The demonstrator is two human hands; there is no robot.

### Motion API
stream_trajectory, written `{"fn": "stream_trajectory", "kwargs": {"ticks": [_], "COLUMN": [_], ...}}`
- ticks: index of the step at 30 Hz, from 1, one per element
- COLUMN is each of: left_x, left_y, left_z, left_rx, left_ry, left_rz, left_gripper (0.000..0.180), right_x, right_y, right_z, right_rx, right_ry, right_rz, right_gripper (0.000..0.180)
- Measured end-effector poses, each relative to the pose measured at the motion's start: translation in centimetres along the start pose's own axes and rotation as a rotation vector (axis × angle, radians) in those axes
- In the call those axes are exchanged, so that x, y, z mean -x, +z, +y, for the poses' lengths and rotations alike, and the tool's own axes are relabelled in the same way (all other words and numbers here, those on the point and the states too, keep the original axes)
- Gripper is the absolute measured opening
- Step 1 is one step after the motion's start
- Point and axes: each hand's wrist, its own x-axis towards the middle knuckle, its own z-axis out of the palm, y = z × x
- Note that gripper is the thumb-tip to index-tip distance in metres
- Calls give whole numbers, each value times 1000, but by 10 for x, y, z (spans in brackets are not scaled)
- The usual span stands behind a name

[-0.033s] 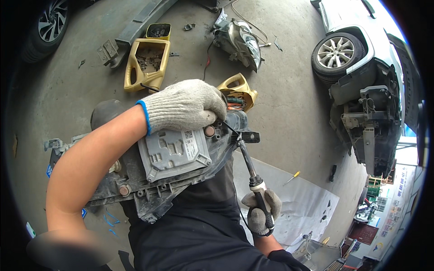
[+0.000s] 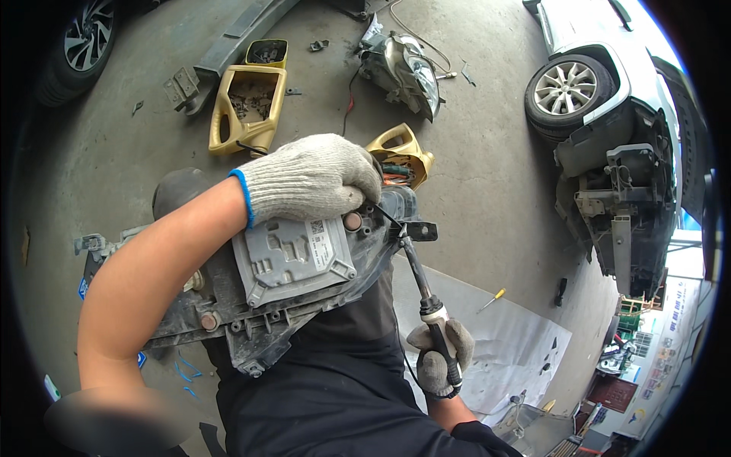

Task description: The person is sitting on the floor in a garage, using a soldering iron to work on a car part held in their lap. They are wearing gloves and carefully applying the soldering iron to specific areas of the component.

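Observation:
A car headlight assembly (image 2: 259, 324) rests across my lap, its back side up, with a silver control module (image 2: 293, 255) on it. My left hand (image 2: 316, 175), in a knitted white glove, is closed on a thin black rod (image 2: 388, 215) above the module. The rod slants down to a black mounting tab (image 2: 421, 231) at the housing's right edge. My gloved right hand (image 2: 440, 356) grips the handle of a soldering iron (image 2: 416, 266). Its tip points up and meets the rod's end beside the tab. The left fingertips are partly hidden.
Cut-open yellow jugs hold small hardware (image 2: 255, 107) and tools (image 2: 400, 174). Beyond lies another headlight (image 2: 403, 72). A yellow-handled screwdriver (image 2: 496, 295) lies by a grey sheet (image 2: 525, 335) on the floor. At the right stands a white car (image 2: 594, 46) with its front end stripped.

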Motion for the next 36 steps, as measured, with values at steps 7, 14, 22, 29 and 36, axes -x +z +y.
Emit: {"fn": "stream_trajectory", "kwargs": {"ticks": [7, 14, 22, 29, 36], "left_x": [-2, 0, -1, -1, -2], "left_y": [0, 1, 1, 2, 2], "left_z": [-1, -4, -4, -6, -5], "left_rx": [11, 30, 29, 32, 41], "left_ry": [5, 3, 4, 8, 13], "left_rz": [-4, 10, 7, 12, 4], "left_gripper": [27, 27, 26, 26, 26], "right_x": [4, -1, 1, 3, 0], "right_y": [0, 4, 2, 1, 4], "right_z": [5, 7, 8, 5, 3], "right_rx": [-10, -117, -90, -108, -34], "right_ry": [42, -25, -25, 8, -14], "right_rz": [32, 32, 37, 28, 13], "right_gripper": [78, 62, 62, 68, 75]}}
